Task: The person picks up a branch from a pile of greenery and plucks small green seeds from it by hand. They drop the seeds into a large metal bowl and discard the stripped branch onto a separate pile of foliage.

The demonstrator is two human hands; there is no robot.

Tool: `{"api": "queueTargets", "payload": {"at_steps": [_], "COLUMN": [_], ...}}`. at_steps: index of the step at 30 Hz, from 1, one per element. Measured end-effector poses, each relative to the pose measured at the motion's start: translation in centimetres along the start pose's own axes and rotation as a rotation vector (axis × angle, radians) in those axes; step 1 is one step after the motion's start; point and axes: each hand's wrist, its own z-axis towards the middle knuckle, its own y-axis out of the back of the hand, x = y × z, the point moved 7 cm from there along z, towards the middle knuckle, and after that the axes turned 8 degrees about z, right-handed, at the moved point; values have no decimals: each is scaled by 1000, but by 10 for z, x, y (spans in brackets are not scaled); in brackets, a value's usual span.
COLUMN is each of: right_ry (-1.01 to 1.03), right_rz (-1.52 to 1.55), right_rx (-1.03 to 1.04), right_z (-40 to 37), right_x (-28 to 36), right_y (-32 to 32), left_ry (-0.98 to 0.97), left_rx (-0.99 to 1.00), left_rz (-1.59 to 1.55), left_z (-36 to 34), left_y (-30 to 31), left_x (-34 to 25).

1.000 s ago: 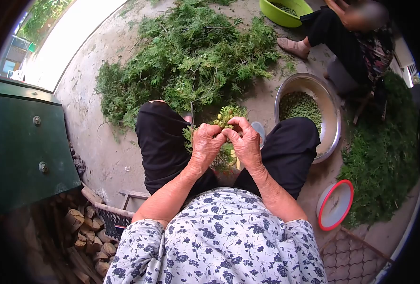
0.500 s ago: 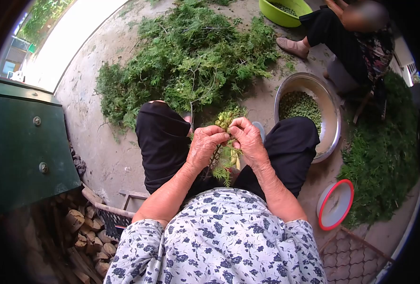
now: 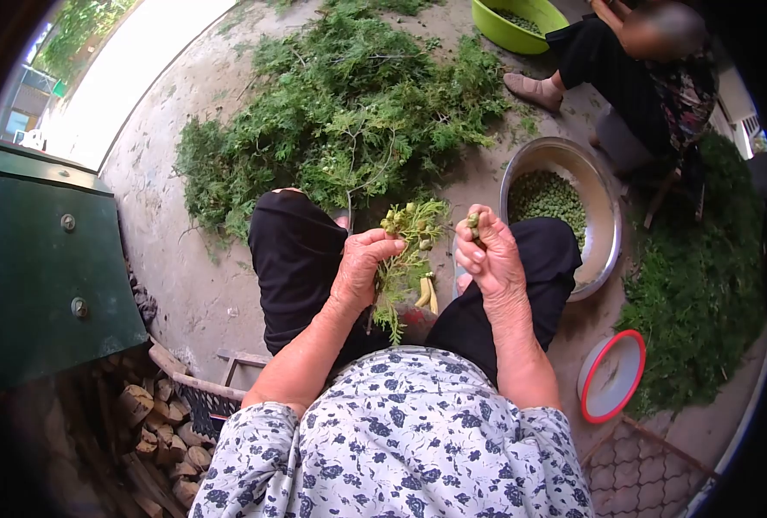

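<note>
Sprig (image 3: 414, 231) with pale green cones, raised between the black-trousered knees (image 3: 284, 233), pinched in the nearly closed left hand (image 3: 364, 263). To the right, apart, loose green cones (image 3: 475, 224) gripped in the curled right hand (image 3: 497, 259). Farther right, a metal basin (image 3: 606, 226) with a green heap (image 3: 548, 205) inside. Beyond, leafy branches (image 3: 332, 121) across the floor (image 3: 185, 293); far right, a seated person (image 3: 612, 65) near a lime-green tub (image 3: 522, 39).

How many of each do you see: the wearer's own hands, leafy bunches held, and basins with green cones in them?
Own hands: 2, left hand and right hand
Leafy bunch: 1, in the left
Basins with green cones: 2, lime-green basin and metal basin
Total: 5
Uncounted: cones in the right grip, partly hidden.
</note>
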Motion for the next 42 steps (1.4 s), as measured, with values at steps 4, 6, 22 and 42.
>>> {"api": "queueTargets", "payload": {"at_steps": [4, 6, 22, 42], "right_ry": [388, 607, 876, -86], "right_rz": [-375, -588, -1129, -827], "right_rx": [-139, -248, -763, -137], "right_z": [-21, -37, -96, 3], "right_x": [77, 119, 203, -23], "right_y": [-19, -18, 34, -6], "left_ry": [11, -32, -77, 26], "left_rx": [2, -16, -44, 60], "left_rz": [-59, -21, 16, 11], "left_z": [4, 6, 5, 1], "left_y": [7, 8, -4, -13], "left_x": [6, 4, 1, 9]}}
